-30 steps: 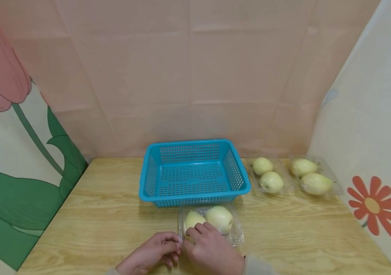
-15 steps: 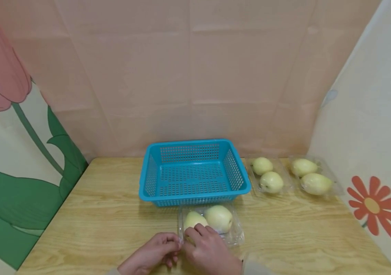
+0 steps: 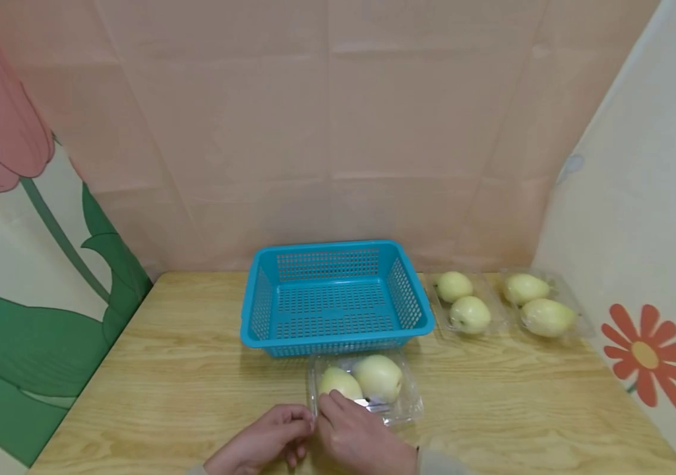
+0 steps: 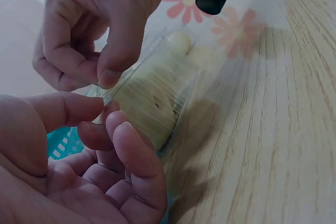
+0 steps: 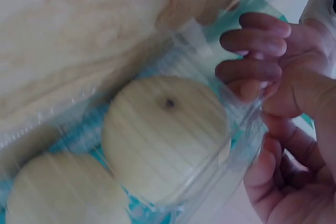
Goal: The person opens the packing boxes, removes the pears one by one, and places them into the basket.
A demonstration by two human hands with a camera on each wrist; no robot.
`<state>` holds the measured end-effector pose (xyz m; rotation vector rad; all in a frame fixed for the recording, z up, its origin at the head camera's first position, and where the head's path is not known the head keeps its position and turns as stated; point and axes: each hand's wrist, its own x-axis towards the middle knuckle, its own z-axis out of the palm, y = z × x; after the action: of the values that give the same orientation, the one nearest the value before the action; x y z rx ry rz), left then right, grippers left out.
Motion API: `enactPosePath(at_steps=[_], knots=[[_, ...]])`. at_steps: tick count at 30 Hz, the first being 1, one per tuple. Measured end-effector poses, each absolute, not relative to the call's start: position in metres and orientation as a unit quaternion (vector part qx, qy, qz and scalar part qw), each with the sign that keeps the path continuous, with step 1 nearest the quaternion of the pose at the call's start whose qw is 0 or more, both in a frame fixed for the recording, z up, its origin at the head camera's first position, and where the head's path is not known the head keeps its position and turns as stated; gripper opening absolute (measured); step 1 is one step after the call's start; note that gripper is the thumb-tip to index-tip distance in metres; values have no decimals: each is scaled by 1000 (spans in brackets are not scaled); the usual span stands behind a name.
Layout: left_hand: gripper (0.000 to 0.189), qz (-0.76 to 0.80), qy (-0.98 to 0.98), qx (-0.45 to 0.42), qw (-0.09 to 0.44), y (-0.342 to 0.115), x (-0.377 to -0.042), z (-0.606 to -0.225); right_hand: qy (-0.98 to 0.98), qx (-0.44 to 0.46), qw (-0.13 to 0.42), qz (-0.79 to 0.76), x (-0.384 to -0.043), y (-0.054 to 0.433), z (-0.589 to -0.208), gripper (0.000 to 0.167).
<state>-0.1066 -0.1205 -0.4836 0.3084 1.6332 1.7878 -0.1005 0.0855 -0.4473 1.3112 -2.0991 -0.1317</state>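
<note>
A clear plastic clamshell box (image 3: 407, 404) lies on the table in front of the blue basket, its lid over two pale yellow-green pears (image 3: 380, 379). At its near left corner my left hand (image 3: 266, 435) pinches the plastic edge between thumb and forefinger, seen close up in the left wrist view. Beside it my right hand (image 3: 364, 439) pinches the same edge, fingertips nearly meeting the left ones and partly covering the nearer pear (image 3: 339, 382). In the right wrist view, the ribbed clear lid stretches over a pear (image 5: 163, 140).
The blue plastic basket (image 3: 338, 342), with nothing in it, stands right behind the box. Two more clear boxes (image 3: 494, 310) (image 3: 578, 323), each with two pears, stand at the back right. A pink cloth (image 3: 326, 132) hangs behind the wooden table (image 3: 183, 369).
The right hand has shifted slightly toward the near edge, and its fingers have straightened a little, baring more of the left pear. The left hand stays at the box corner.
</note>
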Motion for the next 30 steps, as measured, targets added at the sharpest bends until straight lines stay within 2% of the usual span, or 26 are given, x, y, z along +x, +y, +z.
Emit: enactPosePath(at_steps=[12,18,25,30], knots=[[9,681,639,92,346,-118,-104,-482,-788,520,322,-76,-101,84,-446,25],[8,685,634,100,345,-118,-106,-481,-827,479,293,-37,-97,82,-443,9],[11,682,641,93,340,-118,-106,-481,-841,462,278,-40,-92,78,-442,13],[16,673,657,101,324,-118,-106,-481,-826,477,289,-86,-93,75,-441,7]])
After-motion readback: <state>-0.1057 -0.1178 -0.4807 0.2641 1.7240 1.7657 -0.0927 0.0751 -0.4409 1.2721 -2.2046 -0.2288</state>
